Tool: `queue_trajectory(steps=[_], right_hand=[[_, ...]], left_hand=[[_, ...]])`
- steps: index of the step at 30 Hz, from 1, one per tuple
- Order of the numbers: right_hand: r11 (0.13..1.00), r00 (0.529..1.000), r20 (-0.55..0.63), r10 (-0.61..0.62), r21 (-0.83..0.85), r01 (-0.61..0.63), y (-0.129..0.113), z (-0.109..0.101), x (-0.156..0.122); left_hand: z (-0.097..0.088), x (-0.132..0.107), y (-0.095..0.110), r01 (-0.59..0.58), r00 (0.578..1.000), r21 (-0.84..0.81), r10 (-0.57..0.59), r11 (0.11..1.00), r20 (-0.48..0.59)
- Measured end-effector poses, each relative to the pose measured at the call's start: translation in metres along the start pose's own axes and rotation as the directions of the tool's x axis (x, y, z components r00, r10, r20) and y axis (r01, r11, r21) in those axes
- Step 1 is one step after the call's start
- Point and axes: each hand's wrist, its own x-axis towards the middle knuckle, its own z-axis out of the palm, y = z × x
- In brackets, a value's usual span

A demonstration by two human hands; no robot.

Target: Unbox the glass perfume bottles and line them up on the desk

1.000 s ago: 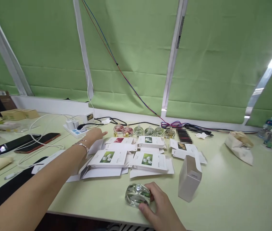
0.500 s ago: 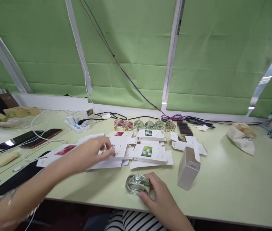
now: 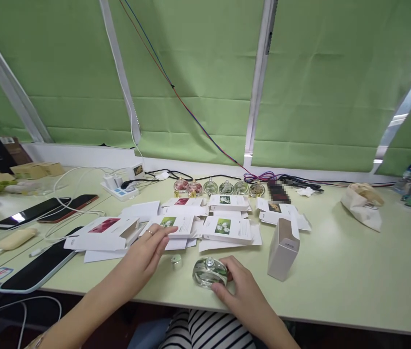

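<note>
My right hand (image 3: 240, 286) grips the right side of a clear glass perfume bottle (image 3: 209, 274), which stands on the table near its front edge. The bottle's silver spray nozzle is bare on top. Left of it, a small clear-and-silver cap (image 3: 176, 262) sits on the tabletop. My left hand (image 3: 149, 249) is open, fingers stretched out and holding nothing, over the near edge of a flat white box with a green picture (image 3: 181, 226). Another flat white box with white flowers on green (image 3: 226, 230) lies behind the bottle. To the right, an upright white box (image 3: 283, 252) stands open at the top.
Several round perfume bottles (image 3: 226, 187) line the back, with gold caps in front of some. A white box with a red picture (image 3: 105, 230) lies at left. Phones (image 3: 40, 266), cables and a power strip (image 3: 120, 190) fill the left; a paper bag (image 3: 361, 206) stands right.
My left hand has come down and nearer, letting go of the cap, which now sits left of the bottle. My right hand keeps its grip on the perfume bottle.
</note>
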Motion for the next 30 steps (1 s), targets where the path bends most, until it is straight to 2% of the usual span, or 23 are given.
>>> queue_trajectory(steps=[2, 3, 4, 5, 6, 8, 10, 12, 14, 18, 21, 23, 25, 28, 30], right_hand=[[1.0, 1.0, -0.001, -0.003, 0.001, 0.003, 0.001, 0.0, 0.0], [1.0, 1.0, -0.002, -0.006, 0.003, 0.006, 0.001, 0.0, 0.0], [1.0, 1.0, -0.003, -0.01, 0.004, 0.01, 0.002, 0.0, 0.0], [1.0, 1.0, -0.004, -0.014, 0.004, 0.014, 0.002, 0.001, 0.0], [1.0, 1.0, -0.003, -0.019, 0.004, 0.019, 0.003, 0.001, 0.001], [1.0, 1.0, -0.001, -0.023, 0.003, 0.023, 0.003, 0.001, 0.001], [1.0, 1.0, 0.004, -0.024, 0.003, 0.024, 0.004, 0.001, 0.002], [1.0, 1.0, 0.007, -0.019, 0.004, 0.019, 0.004, 0.001, 0.002], [1.0, 1.0, 0.008, -0.014, 0.001, 0.014, 0.004, 0.0, 0.002], [1.0, 1.0, 0.009, -0.006, -0.004, 0.006, 0.004, 0.0, 0.002], [1.0, 1.0, 0.01, -0.002, -0.005, 0.002, 0.003, 0.0, 0.002], [1.0, 1.0, 0.006, -0.002, -0.004, 0.002, 0.002, 0.0, 0.002], [1.0, 1.0, 0.004, -0.003, -0.003, 0.003, 0.002, 0.0, 0.001], [1.0, 1.0, 0.001, -0.011, -0.006, 0.011, 0.003, 0.0, 0.001], [1.0, 1.0, -0.005, -0.02, -0.004, 0.02, 0.003, 0.0, 0.001]], left_hand=[[0.002, 0.007, 0.011, -0.022, 0.998, -0.146, 0.013, 0.989, -0.066], [0.006, 0.01, 0.016, -0.008, 0.998, -0.246, -0.008, 0.969, -0.063], [0.011, 0.013, 0.022, 0.033, 0.998, -0.37, -0.048, 0.929, -0.031], [0.017, 0.014, 0.028, 0.097, 0.995, -0.515, -0.098, 0.852, 0.026], [0.023, 0.014, 0.033, 0.18, 0.984, -0.661, -0.148, 0.729, 0.104], [0.032, 0.013, 0.041, 0.347, 0.934, -0.856, -0.217, 0.384, 0.282], [0.036, 0.011, 0.046, 0.457, 0.864, -0.887, -0.271, 0.071, 0.424], [0.035, 0.009, 0.047, 0.506, 0.799, -0.857, -0.323, -0.097, 0.508], [0.033, 0.008, 0.045, 0.507, 0.766, -0.847, -0.369, -0.156, 0.527], [0.032, 0.007, 0.043, 0.476, 0.769, -0.866, -0.406, -0.152, 0.494], [0.035, 0.007, 0.046, 0.45, 0.805, -0.884, -0.374, -0.124, 0.462], [0.038, 0.006, 0.048, 0.419, 0.833, -0.906, -0.369, -0.064, 0.412], [0.041, 0.006, 0.049, 0.383, 0.866, -0.922, -0.371, 0.058, 0.336], [0.043, 0.005, 0.047, 0.333, 0.921, -0.877, -0.319, 0.345, 0.224], [0.041, 0.004, 0.047, 0.297, 0.95, -0.811, -0.247, 0.505, 0.194]])
